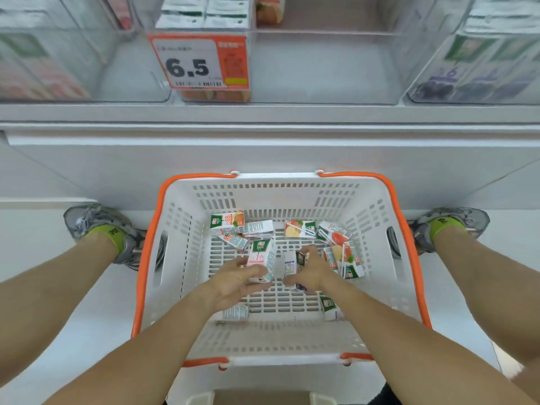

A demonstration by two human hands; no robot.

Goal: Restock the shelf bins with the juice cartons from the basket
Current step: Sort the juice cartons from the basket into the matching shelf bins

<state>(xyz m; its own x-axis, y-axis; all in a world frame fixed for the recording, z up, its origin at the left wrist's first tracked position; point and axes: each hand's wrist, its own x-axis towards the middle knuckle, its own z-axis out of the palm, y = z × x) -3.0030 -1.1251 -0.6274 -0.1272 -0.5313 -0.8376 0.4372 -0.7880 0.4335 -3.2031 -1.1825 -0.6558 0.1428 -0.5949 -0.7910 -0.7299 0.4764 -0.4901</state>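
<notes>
Pink-labelled carton [261, 260] upright, top away, in left hand [237, 280]

bright even light, blurred top, fisheye edges

"6.5" on orange price tag [201, 64]
</notes>
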